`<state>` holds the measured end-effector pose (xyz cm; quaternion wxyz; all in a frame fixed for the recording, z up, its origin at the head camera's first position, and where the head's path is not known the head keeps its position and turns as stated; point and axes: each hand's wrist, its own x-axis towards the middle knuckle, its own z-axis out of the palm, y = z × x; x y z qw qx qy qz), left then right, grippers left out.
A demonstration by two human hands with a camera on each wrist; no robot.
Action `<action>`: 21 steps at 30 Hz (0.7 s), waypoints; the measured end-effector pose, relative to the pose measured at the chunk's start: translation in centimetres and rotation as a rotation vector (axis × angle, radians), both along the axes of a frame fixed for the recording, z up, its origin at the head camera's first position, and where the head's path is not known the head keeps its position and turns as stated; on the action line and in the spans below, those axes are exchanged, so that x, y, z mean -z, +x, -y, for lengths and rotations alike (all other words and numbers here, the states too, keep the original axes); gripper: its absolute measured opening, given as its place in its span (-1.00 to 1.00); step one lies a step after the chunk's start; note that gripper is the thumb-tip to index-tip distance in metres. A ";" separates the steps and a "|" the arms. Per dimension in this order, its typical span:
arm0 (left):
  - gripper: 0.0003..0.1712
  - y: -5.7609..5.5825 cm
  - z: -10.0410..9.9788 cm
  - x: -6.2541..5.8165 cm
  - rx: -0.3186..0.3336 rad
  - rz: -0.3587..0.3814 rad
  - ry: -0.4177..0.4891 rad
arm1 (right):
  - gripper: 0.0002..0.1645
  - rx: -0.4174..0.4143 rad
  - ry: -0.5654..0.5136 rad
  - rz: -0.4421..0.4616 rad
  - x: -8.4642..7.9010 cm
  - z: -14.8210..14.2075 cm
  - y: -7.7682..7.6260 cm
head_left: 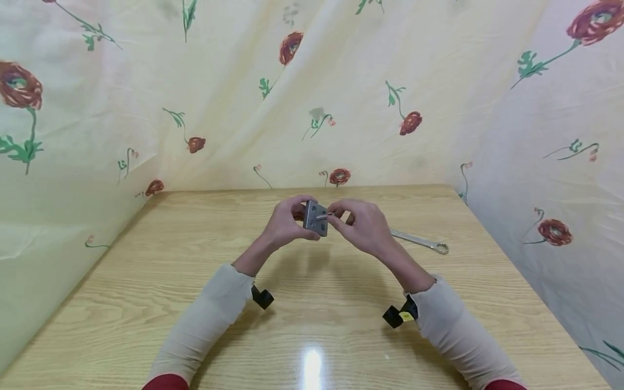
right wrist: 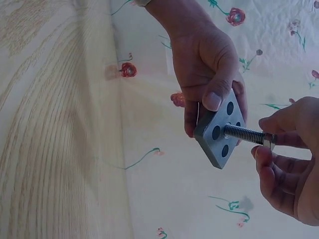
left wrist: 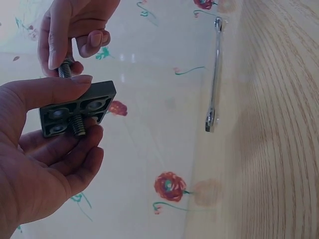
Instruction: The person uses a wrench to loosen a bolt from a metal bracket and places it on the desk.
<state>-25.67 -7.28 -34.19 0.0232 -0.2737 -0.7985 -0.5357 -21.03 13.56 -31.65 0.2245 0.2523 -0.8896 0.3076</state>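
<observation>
A square grey plate (right wrist: 213, 142) with several round holes is held up above the table, and my left hand (head_left: 285, 221) grips it by its edges. Through its middle hole passes a threaded bolt (right wrist: 244, 133); the threaded end sticks out past the ribbed back face in the left wrist view. My right hand (head_left: 359, 223) pinches the hex head (right wrist: 269, 141) of this bolt between thumb and fingers. A stretch of thread shows between the plate and the head. In the left wrist view, the thumb (left wrist: 60, 91) lies along the plate's edge.
A combination wrench (head_left: 420, 240) lies on the wooden table (head_left: 195, 254) just beyond my right forearm. Flower-patterned cloth (head_left: 234, 108) stands behind the table and along both sides. Each wrist carries a small black camera mount (head_left: 263, 298).
</observation>
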 end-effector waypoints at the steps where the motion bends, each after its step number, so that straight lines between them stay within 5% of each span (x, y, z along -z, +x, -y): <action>1: -0.23 0.0 0.0 0.0 0.000 0.000 0.002 | -0.85 -0.005 0.001 -0.009 0.0 0.0 0.0; 14: -0.21 0.3 0.0 0.1 0.016 0.024 0.016 | -0.78 -0.086 -0.011 -0.131 0.5 -0.2 -0.1; 21: -0.21 -0.2 0.2 0.1 0.008 0.014 0.018 | -0.51 -0.032 0.007 -0.028 0.0 -0.3 0.0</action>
